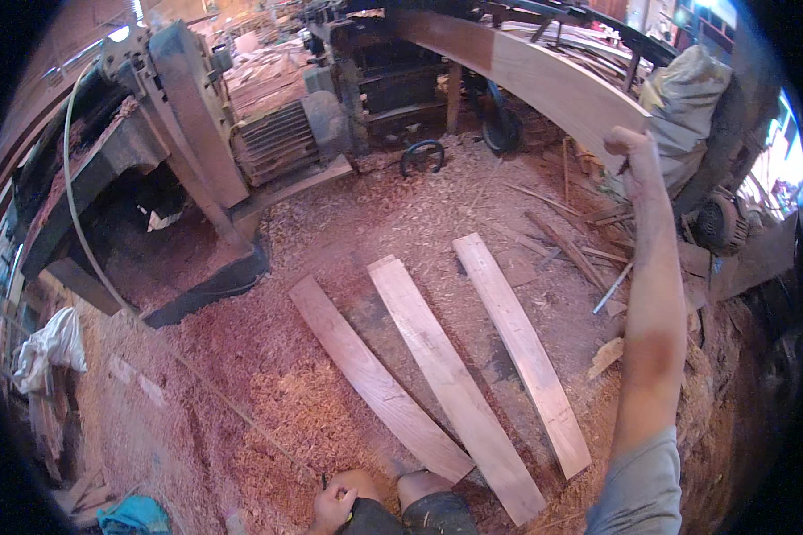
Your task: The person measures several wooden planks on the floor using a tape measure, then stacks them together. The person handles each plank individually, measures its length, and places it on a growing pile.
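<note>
So the thing to talk about here is the long board (544,78), up at the top right of the view, raised off the floor and running from a dark machine frame (352,76) out to the person's right hand (633,153). That hand is clamped on the near end, around the lower corner, arm stretched way out. The left hand (335,506) is down by the person's thigh, fingers curled in (can't tell if there's anything in it, so I won't guess).

Handling-wise, I'd bet on stiff and fairly heavy. It's flat, wide and pretty long, so one hand at the very tip means the weight pulls on the wrist, and the board could twist. The far end is lost in shadow, so no idea what's carrying it there. I wouldn't call it fragile, but the surface looks smooth and could be a bit slick if it's dusty. For a better hold I'd go one hand on each long edge, somewhere nearer the middle, and watch for splinters at the corners.

Watch the end too, there's a pale sack (687,98) just beside it. Underfoot it's loose shavings (303,419) with some planks (459,388) lying in front of the person, so footing matters.
</note>
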A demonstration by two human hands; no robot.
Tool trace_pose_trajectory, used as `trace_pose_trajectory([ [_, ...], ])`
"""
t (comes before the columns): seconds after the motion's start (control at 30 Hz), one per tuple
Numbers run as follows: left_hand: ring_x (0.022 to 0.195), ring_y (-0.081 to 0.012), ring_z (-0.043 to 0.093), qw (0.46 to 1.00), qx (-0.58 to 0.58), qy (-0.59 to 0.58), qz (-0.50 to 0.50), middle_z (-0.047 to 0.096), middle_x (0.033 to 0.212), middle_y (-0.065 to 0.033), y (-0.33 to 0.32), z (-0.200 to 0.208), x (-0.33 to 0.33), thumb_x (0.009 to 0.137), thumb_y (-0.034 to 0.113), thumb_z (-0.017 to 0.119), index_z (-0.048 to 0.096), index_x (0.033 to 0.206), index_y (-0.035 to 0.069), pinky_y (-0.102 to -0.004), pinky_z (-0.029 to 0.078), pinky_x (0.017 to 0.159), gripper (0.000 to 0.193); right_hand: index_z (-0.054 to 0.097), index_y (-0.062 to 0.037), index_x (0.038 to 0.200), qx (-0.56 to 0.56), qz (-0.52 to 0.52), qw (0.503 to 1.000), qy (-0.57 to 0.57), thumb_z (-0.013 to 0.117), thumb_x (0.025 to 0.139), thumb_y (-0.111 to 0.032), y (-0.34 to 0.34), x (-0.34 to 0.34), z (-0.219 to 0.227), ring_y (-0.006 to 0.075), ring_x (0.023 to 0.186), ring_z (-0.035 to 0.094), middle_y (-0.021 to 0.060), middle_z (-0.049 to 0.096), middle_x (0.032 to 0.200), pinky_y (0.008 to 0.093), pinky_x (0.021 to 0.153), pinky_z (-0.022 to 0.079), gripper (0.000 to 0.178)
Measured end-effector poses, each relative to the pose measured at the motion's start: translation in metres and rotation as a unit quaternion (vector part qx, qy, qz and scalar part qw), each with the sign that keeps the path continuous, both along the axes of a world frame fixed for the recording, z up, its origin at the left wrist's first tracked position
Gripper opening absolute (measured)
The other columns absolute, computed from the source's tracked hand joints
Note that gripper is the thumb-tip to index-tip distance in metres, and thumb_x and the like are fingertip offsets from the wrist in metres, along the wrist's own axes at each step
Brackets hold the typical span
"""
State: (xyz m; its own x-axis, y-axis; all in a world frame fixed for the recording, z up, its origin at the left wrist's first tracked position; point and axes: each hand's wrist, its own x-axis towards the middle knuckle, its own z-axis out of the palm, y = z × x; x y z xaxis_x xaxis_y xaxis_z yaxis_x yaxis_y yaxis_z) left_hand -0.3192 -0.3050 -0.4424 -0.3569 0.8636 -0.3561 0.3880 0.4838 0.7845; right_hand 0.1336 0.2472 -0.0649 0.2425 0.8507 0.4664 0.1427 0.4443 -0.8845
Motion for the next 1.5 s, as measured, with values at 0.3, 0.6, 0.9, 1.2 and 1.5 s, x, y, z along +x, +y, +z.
trace_pose_trajectory([
  [0.3,0.065,-0.0216,0.062,0.994,0.003,0.022,-0.107,0.064,0.073,-0.0118,0.033,0.007,0.009,0.081,0.03,0.075,0.06,0.116,0.002,-0.036,0.049,0.062,0.047,0.063,-0.0013,0.096,0.071,-0.151,0.961,-0.221,0.068,0.085,-0.032,-0.041,-0.005,-0.13,0.0215,0.069,0.061,0.0105,0.064,0.079,0.0389,0.067,0.051,0.033],
  [0.6,0.114,-0.026,0.058,0.932,0.01,-0.189,-0.31,0.062,0.116,-0.0161,0.146,0.08,0.104,0.082,0.027,0.076,0.005,0.155,0.008,-0.0376,0.045,0.1,0.104,0.06,-0.0049,0.117,-0.394,0.523,0.756,-0.012,0.068,0.09,-0.011,-0.376,-0.163,-0.32,0.0127,0.1,0.062,0.0071,0.065,0.107,0.0285,0.088,0.05,0.029],
  [0.9,0.071,-0.0123,0.06,0.939,0.038,-0.257,-0.226,0.063,0.077,-0.0059,0.183,0.016,0.07,0.099,0.022,0.056,0.063,0.096,0.005,-0.0273,0.048,0.064,0.02,0.068,-0.0023,0.091,-0.201,-0.022,0.96,0.194,0.063,0.091,-0.026,-0.255,-0.043,-0.279,0.0141,0.085,0.061,0.01,0.068,0.089,0.0336,0.077,0.05,0.024],
  [1.2,0.065,-0.0072,0.054,0.846,0.356,-0.345,-0.197,0.057,0.071,0.0,0.496,0.171,0.216,0.102,0.02,0.048,0.06,0.086,0.005,-0.0254,0.045,0.059,0.025,0.071,-0.0016,0.097,-0.196,-0.153,0.82,-0.516,0.06,0.09,-0.04,-0.352,-0.133,-0.461,0.0421,0.111,0.052,0.0244,0.058,0.119,0.0543,0.094,0.04,0.04],
  [1.5,0.063,-0.0074,0.052,0.788,0.411,-0.402,-0.22,0.058,0.07,0.0006,0.591,0.212,0.303,0.102,0.025,0.05,0.061,0.088,0.006,-0.0254,0.044,0.06,0.025,0.068,-0.0033,0.071,-0.184,-0.206,0.786,-0.553,0.059,0.089,-0.045,-0.354,-0.115,-0.476,0.0401,0.09,0.059,0.0216,0.062,0.087,0.0568,0.078,0.045,0.046],
])
